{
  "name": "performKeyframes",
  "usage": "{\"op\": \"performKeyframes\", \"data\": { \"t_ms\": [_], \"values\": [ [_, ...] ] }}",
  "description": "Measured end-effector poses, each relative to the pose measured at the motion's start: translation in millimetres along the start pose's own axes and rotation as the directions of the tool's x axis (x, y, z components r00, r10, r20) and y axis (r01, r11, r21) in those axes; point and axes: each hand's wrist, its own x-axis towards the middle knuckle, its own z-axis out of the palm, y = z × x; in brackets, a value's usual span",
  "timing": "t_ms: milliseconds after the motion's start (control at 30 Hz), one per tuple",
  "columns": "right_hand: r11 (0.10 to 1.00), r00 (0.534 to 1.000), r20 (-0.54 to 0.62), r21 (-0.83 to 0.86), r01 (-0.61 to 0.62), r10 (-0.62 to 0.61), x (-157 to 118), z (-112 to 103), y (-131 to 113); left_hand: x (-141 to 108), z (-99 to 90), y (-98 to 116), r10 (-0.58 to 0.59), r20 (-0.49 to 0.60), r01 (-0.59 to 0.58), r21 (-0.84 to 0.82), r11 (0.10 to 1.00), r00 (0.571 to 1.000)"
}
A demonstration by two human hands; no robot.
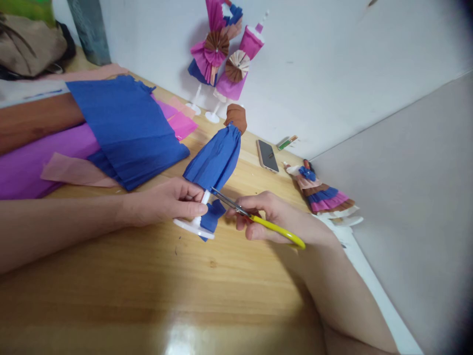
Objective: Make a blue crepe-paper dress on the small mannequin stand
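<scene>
On the wooden table [148, 296] before me, the left hand's [173, 201] fingers pinch the post of a white mini mannequin stand [194, 229], a blue paper scrap [213, 215] just right of it. The right hand's [271, 214] fingers curl round yellow-handled scissors [279, 229], blades at the hem of the stand's blue crepe-paper skirt [216, 155]. Beyond, right, lies a smartphone [267, 156]; farther left, two dressed mini mannequins [232, 88] stand by the far wall [314, 59].

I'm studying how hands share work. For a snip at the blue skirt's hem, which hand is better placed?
The right hand, I'd judge: it holds the scissors, tips at the hem of the blue skirt. The left hand grips the white stand just below, so seems better for steadying.
</scene>
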Motion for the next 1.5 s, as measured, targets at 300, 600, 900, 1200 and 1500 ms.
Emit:
{"op": "performKeyframes", "data": {
  "t_ms": [300,600,900,1200,1500],
  "values": [
    [1.0,1.0,-0.008,-0.005,0.023,-0.023,-0.5,0.5,-0.1,2.0,1.9,4.5,0.0,0.005,0.0,0.008,1.0,1.0],
    [1.0,1.0,-0.019,0.002,0.008,-0.008,-1.4,1.3,0.3,0.1,2.0,3.4,0.004,0.002,-0.004,-0.015,1.0,1.0],
    [0.999,0.999,-0.012,-0.005,0.039,-0.039,-0.7,0.7,3.4,1.8,0.3,0.5,0.005,0.018,-0.005,-0.019,1.0,1.0],
    [0.998,0.999,-0.012,-0.016,0.053,-0.053,2.7,1.6,8.5,-0.1,3.4,5.0,0.001,-0.01,-0.002,-0.041,0.999,1.0],
    [0.998,0.998,-0.025,-0.032,0.06,-0.06,4.4,1.1,5.3,0.5,0.2,1.2,-0.033,0.027,0.033,-0.03,0.999,0.999]
  ]
}}
